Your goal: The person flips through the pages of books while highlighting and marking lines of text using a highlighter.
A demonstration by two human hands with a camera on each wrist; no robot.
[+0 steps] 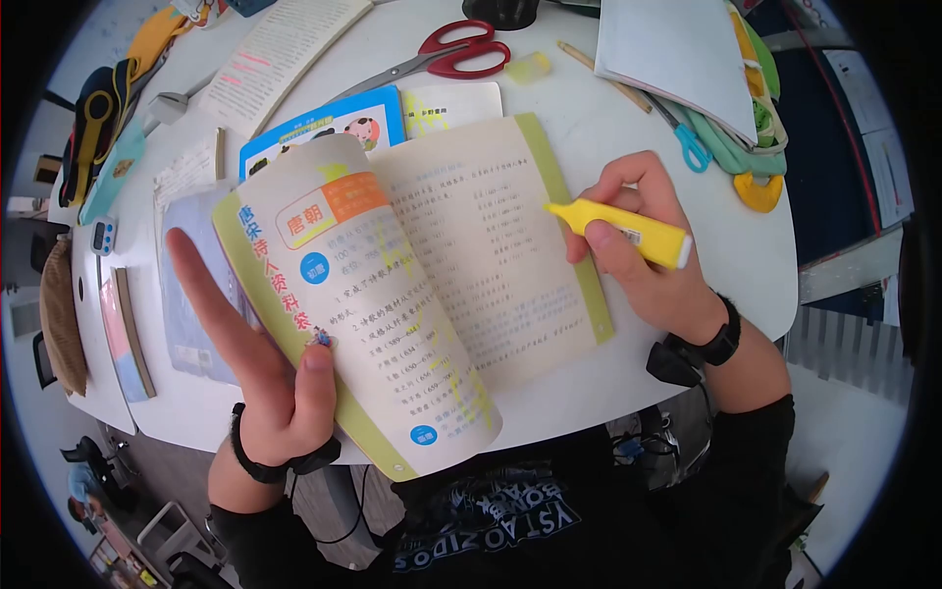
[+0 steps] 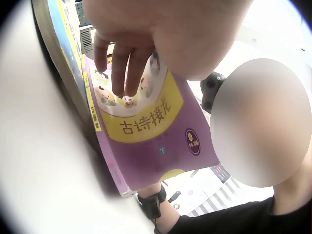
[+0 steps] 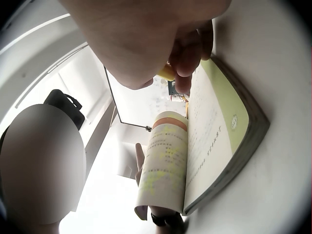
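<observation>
An open book (image 1: 520, 285) with green page borders lies before me, its left pages curling up. My left hand (image 1: 265, 378) grips the raised left side, thumb on the page and fingers behind the cover. From below, the left wrist view shows those fingers against its purple cover (image 2: 151, 161). In my right hand (image 1: 653, 285) a yellow highlighter (image 1: 633, 234) is pinched between thumb and fingers, its tip over the right page's green margin. Yellow marks run across the left page. In the right wrist view, the highlighter (image 3: 167, 73) is mostly hidden by the hand.
Beyond the book lie a blue-framed booklet (image 1: 392, 108), red-handled scissors (image 1: 461, 54) and a small yellow piece (image 1: 530, 67). Another printed book (image 1: 285, 59) sits at the back left. Blue-handled scissors (image 1: 693, 147) and white paper (image 1: 672, 69) are at the right.
</observation>
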